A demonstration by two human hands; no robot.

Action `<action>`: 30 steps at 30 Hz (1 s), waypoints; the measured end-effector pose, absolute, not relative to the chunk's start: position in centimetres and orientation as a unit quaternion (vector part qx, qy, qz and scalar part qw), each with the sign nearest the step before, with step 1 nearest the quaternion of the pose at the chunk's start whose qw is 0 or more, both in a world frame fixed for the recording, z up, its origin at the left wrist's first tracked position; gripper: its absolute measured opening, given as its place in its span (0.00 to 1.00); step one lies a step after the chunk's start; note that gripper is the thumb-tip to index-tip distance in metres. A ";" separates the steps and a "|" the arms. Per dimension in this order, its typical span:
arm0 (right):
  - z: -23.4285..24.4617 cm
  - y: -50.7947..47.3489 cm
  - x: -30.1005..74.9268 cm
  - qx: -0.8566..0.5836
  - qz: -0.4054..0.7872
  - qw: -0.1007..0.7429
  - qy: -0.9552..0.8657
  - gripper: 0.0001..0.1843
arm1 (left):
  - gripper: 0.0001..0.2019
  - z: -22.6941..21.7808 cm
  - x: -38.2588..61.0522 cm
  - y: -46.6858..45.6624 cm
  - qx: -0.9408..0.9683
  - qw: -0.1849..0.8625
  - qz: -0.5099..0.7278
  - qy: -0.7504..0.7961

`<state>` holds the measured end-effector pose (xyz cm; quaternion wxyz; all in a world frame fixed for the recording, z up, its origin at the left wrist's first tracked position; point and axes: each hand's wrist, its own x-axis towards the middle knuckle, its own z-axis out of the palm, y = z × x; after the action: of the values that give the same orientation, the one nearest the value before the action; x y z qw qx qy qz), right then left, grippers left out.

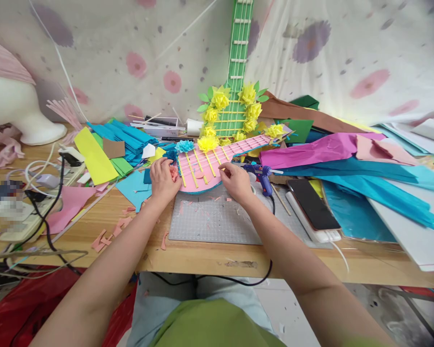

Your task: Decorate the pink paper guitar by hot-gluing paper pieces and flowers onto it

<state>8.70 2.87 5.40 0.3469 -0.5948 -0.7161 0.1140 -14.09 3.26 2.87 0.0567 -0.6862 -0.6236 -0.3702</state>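
A pink paper guitar (198, 164) with yellow strips, thin strings and a blue edge lies tilted on the desk, its neck pointing right. At its left edge my left hand (163, 182) is closed around a coral paper flower (173, 172), partly covered by the fingers. My right hand (236, 180) grips the guitar body's right edge, thumb and fingers curled together. A blue paper flower (184, 146) and a yellow paper flower (208, 143) sit along the body's upper side. Another yellow flower (274, 130) is near the neck's end.
Behind stands a green paper guitar (235, 72) with yellow flowers. A blue glue gun (262, 178) and a phone (314, 204) lie right of the grey cutting mat (213, 221). Crepe paper (311, 150), paper scraps (110, 233), cables and a power strip (67, 176) surround the work.
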 end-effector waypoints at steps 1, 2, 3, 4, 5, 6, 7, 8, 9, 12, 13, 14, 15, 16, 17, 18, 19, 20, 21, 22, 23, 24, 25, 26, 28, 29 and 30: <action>5.4 3.0 8.9 -0.593 0.119 0.344 -0.718 0.11 | 0.20 2.9 -14.1 3.4 -0.685 0.058 -0.375 -0.622; 5.4 3.1 9.0 -0.592 0.124 0.341 -0.720 0.11 | 0.20 3.0 -14.1 3.5 -0.684 0.060 -0.381 -0.620; 5.4 3.2 9.0 -0.591 0.128 0.338 -0.721 0.11 | 0.19 3.2 -14.1 3.6 -0.682 0.063 -0.388 -0.617; 5.4 3.4 9.1 -0.591 0.131 0.335 -0.722 0.11 | 0.18 3.3 -14.0 3.6 -0.678 0.066 -0.396 -0.616; 5.3 3.5 9.1 -0.592 0.133 0.334 -0.721 0.11 | 0.17 3.6 -14.0 3.5 -0.674 0.071 -0.403 -0.615; 5.3 3.6 9.2 -0.592 0.134 0.335 -0.721 0.11 | 0.16 3.9 -13.8 3.4 -0.671 0.075 -0.410 -0.613; 5.2 3.6 9.2 -0.591 0.134 0.336 -0.721 0.11 | 0.15 4.2 -13.6 3.3 -0.671 0.079 -0.414 -0.610; 5.2 3.7 9.3 -0.587 0.133 0.339 -0.723 0.11 | 0.14 4.6 -13.3 3.1 -0.674 0.081 -0.415 -0.605; 5.1 3.6 9.4 -0.582 0.131 0.344 -0.725 0.11 | 0.14 4.9 -12.9 2.9 -0.683 0.081 -0.412 -0.598; 4.5 3.3 9.8 -0.568 0.120 0.367 -0.727 0.10 | 0.11 5.5 -11.2 2.4 -0.732 0.063 -0.374 -0.565; 4.3 3.1 10.0 -0.566 0.115 0.377 -0.724 0.10 | 0.11 5.5 -10.7 2.2 -0.753 0.051 -0.351 -0.554; 4.0 3.0 10.2 -0.565 0.110 0.388 -0.720 0.10 | 0.12 5.4 -10.1 2.1 -0.771 0.039 -0.324 -0.547; 3.7 2.8 10.4 -0.564 0.105 0.398 -0.715 0.10 | 0.12 5.3 -9.6 2.0 -0.784 0.031 -0.298 -0.543; 3.5 2.7 10.6 -0.563 0.101 0.407 -0.712 0.10 | 0.13 5.1 -9.1 1.9 -0.792 0.027 -0.275 -0.545; 3.3 2.6 10.8 -0.562 0.098 0.415 -0.709 0.10 | 0.14 4.9 -8.7 1.9 -0.794 0.027 -0.256 -0.550; 3.1 2.5 11.0 -0.560 0.096 0.421 -0.707 0.10 | 0.15 4.8 -8.4 2.0 -0.792 0.032 -0.242 -0.559; 3.0 2.5 11.1 -0.557 0.094 0.426 -0.706 0.10 | 0.15 4.8 -8.1 2.0 -0.787 0.039 -0.232 -0.570; 2.9 2.5 11.3 -0.555 0.093 0.430 -0.706 0.09 | 0.14 4.8 -7.8 2.1 -0.781 0.046 -0.224 -0.581; 2.9 2.5 11.4 -0.555 0.094 0.431 -0.705 0.09 | 0.14 4.9 -7.6 2.2 -0.775 0.050 -0.216 -0.592; 2.9 2.6 11.5 -0.557 0.095 0.430 -0.705 0.09 | 0.14 4.9 -7.3 2.4 -0.770 0.052 -0.208 -0.601; 2.9 2.6 11.5 -0.559 0.095 0.427 -0.704 0.09 | 0.14 5.0 -7.1 2.5 -0.765 0.053 -0.198 -0.610; 2.9 2.6 11.6 -0.562 0.095 0.422 -0.705 0.10 | 0.14 5.1 -7.0 2.6 -0.761 0.052 -0.186 -0.620; 2.9 2.6 11.6 -0.565 0.093 0.417 -0.706 0.10 | 0.15 5.1 -6.9 2.7 -0.755 0.048 -0.174 -0.630; 2.9 2.6 11.7 -0.566 0.091 0.412 -0.709 0.10 | 0.15 5.1 -6.8 2.7 -0.747 0.043 -0.164 -0.642; 2.9 2.6 11.7 -0.567 0.085 0.404 -0.713 0.10 | 0.17 5.0 -6.8 2.8 -0.727 0.033 -0.161 -0.667; 2.9 2.7 11.8 -0.568 0.083 0.400 -0.714 0.10 | 0.17 4.9 -6.8 2.8 -0.717 0.026 -0.168 -0.676; 2.9 2.7 11.8 -0.569 0.084 0.397 -0.715 0.10 | 0.17 4.9 -6.9 2.8 -0.709 0.018 -0.179 -0.682</action>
<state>11.78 2.65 2.88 0.3967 -0.5692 -0.7154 0.0836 -6.90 2.75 4.89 0.0183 -0.7091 -0.6816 -0.1795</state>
